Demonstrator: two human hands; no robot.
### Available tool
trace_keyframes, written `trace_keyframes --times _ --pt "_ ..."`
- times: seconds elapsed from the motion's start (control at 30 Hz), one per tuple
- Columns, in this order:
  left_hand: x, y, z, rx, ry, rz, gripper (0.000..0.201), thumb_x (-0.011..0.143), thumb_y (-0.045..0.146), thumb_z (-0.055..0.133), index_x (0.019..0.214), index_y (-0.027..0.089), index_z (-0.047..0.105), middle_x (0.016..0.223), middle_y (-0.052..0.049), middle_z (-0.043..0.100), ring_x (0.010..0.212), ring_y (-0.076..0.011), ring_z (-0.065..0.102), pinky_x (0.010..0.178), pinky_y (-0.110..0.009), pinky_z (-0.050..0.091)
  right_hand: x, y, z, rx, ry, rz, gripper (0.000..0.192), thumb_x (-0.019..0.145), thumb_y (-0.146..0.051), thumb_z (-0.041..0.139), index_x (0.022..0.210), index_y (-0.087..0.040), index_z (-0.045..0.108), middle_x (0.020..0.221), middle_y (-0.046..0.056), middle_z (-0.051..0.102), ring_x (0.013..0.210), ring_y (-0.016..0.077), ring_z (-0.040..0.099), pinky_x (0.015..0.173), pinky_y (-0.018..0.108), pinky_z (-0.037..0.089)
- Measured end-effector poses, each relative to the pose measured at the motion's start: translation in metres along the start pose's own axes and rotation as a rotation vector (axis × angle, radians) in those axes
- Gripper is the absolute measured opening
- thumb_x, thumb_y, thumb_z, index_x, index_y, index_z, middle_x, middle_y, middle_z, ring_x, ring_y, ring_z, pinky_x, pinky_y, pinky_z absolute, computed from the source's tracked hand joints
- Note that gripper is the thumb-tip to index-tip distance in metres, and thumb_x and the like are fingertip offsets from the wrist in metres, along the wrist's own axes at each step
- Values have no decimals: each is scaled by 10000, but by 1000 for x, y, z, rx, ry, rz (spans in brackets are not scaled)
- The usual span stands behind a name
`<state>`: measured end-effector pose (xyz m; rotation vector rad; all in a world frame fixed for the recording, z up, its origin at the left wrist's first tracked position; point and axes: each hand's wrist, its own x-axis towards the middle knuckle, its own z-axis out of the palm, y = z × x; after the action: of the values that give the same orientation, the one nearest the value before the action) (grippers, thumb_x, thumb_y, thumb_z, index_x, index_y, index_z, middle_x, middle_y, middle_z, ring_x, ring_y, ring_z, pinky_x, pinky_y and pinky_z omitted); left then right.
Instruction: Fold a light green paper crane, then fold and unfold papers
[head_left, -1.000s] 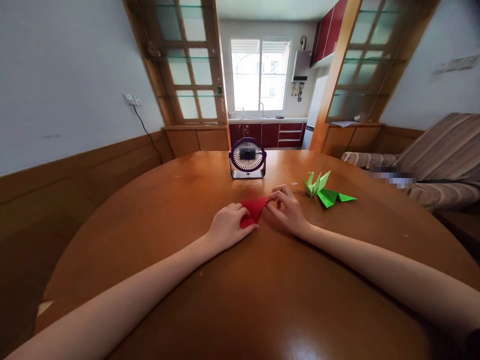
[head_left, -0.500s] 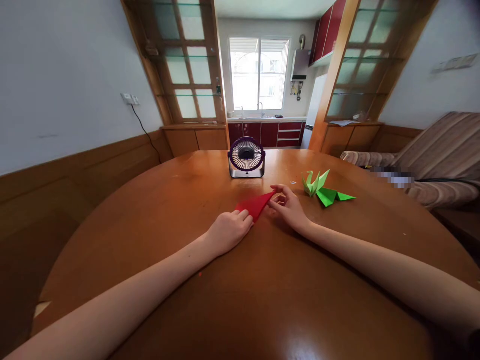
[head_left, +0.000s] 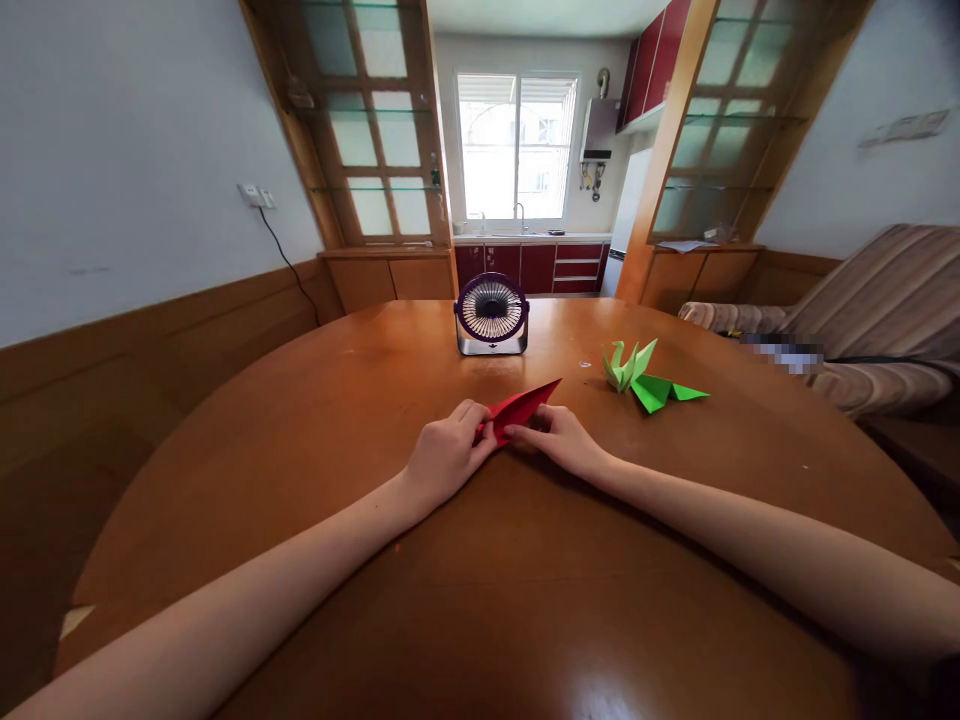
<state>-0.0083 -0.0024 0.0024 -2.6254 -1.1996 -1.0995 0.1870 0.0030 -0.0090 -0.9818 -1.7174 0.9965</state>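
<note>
A folded sheet of red paper [head_left: 526, 402] lies between my hands over the middle of the wooden table [head_left: 480, 580]. Its pointed tip rises toward the far right, and the layers look slightly parted. My left hand [head_left: 448, 450] pinches the paper's near left part, fingers bent and thumb at the edge. My right hand [head_left: 568, 440] grips its lower right edge, the thumb on the near side and the other fingers partly hidden behind it.
A small purple fan [head_left: 492, 312] stands at the far side of the table. Right of my hands sit a light green paper crane [head_left: 628, 368] and a bright green folded paper piece [head_left: 660, 393]. A striped sofa [head_left: 892, 290] is beyond the table at right.
My right hand has moved from the tip down to the paper's lower edge. The left hand has shifted from pressing flat to pinching, and the red paper now stands more open.
</note>
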Motion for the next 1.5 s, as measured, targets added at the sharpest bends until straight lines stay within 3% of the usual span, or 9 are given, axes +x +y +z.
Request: trace_keyframes --times 0.3,0.4,0.57,0.77,0.93,1.03,1.13,1.3,1.5 --pt "7 0 0 -408 221 -398 64 831 246 529 849 186 541 707 18 607 562 -100 579 531 -196 427 1 3 -4 -216 113 -100 178 820 -239 566 935 -156 674 827 47 711 746 187 645 671 291 499" --pt "8 -5 3 -489 234 -485 110 816 264 544 893 188 522 766 15 618 527 -86 564 519 -194 406 0 2 -6 -324 153 -131 169 828 -232 557 937 -170 669 781 37 695 733 180 634 665 280 490" --pt "8 -7 6 -513 201 -431 287 765 276 620 1019 190 519 1029 -50 625 580 -83 568 565 -216 438 -3 -6 -4 -418 127 -182 168 840 -222 550 958 -170 658 791 47 692 705 175 624 655 276 477" --pt "11 -12 7 -606 145 -499 159 762 326 611 817 181 575 712 -6 628 594 -141 573 530 -229 413 -4 -10 -4 -449 89 -177 164 832 -191 547 960 -163 647 819 46 695 690 155 612 643 254 452" --pt "15 -21 10 -790 236 -685 77 664 185 579 724 173 534 649 17 585 566 -121 547 520 -216 413 0 -9 -11 -473 98 -126 170 778 -146 571 932 -154 641 691 0 645 610 126 558 595 230 402" --pt "16 -21 9 -892 187 -778 110 665 173 540 773 185 521 632 34 568 509 -120 539 487 -227 431 3 -6 -17 -464 115 -99 158 762 -142 571 900 -158 645 666 -10 630 595 119 539 582 226 388" --pt "15 -17 6 -875 138 -723 142 674 194 563 813 188 530 664 22 593 550 -136 572 505 -238 454 4 -5 -19 -436 99 -125 146 787 -178 551 899 -161 643 672 -8 627 596 121 536 576 227 385" --pt "12 -19 4 -523 126 -509 156 666 179 600 821 175 620 746 -9 657 654 -140 592 598 -233 441 -3 -11 -11 -477 39 -238 184 814 -190 535 954 -159 650 721 6 637 606 116 530 595 228 396" --pt "10 -43 13 -545 94 -568 64 636 194 614 692 164 620 637 -9 645 592 -148 586 531 -219 406 -6 -10 -10 -527 21 -283 233 801 -147 532 988 -138 671 722 18 627 605 113 515 596 229 397"
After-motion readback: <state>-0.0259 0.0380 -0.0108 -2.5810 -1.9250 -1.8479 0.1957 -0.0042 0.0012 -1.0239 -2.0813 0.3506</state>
